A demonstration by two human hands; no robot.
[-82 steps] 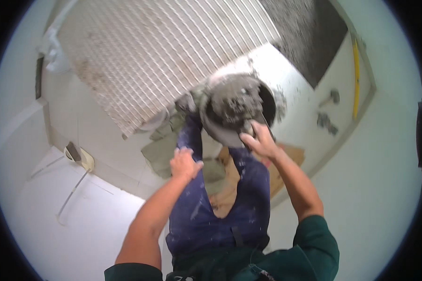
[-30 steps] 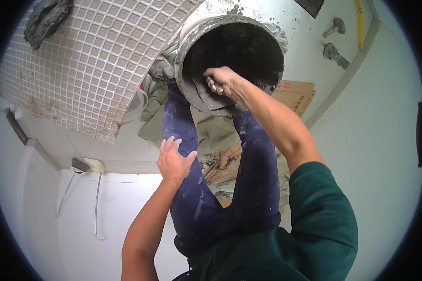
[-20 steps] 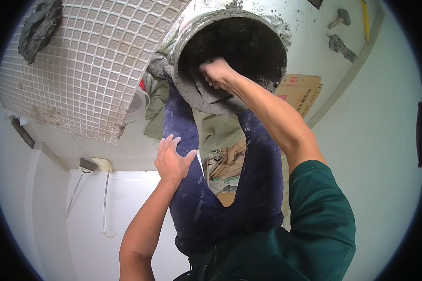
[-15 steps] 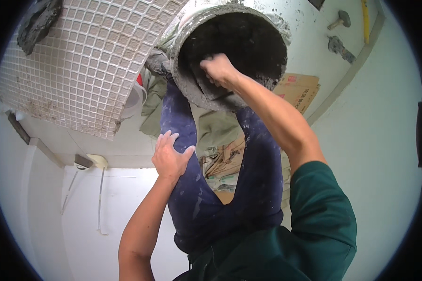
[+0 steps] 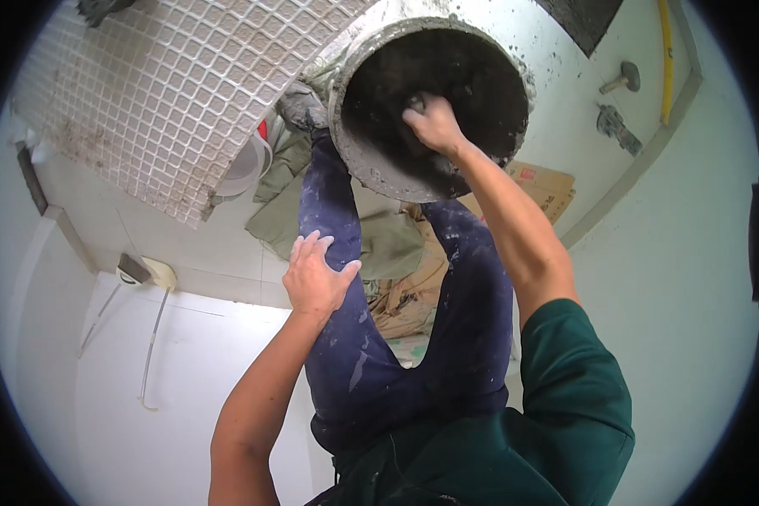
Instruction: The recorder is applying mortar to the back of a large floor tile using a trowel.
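Note:
My right hand (image 5: 436, 125) reaches down into a round, mortar-caked bucket (image 5: 346, 126). Its fingers are wrapped round the handle of what looks like a trowel, whose rounded handle end (image 5: 417, 103) shows beside the thumb. Dark wet mortar (image 5: 481, 84) lies inside the bucket and hides most of the blade. On my left thigh, near the knee, rests my left hand (image 5: 316, 277), fingers spread and holding nothing. Left of the bucket, a large tile (image 5: 185, 93) shows its gridded back, with a dark lump of mortar (image 5: 101, 8) at its far edge.
A mallet (image 5: 630, 78), a grey-caked tool (image 5: 618, 129) and a yellow level (image 5: 666, 67) lie at far right, beside a dark mortar patch (image 5: 586, 21). Cardboard (image 5: 541, 190) lies right of the bucket. Green cloth (image 5: 388, 244) and a white pail (image 5: 246, 164) sit nearer.
My right hand has moved right and slightly nearer within the bucket, with the trowel. The whole view has shifted, showing more of the dark mortar patch. My left hand stays on the thigh.

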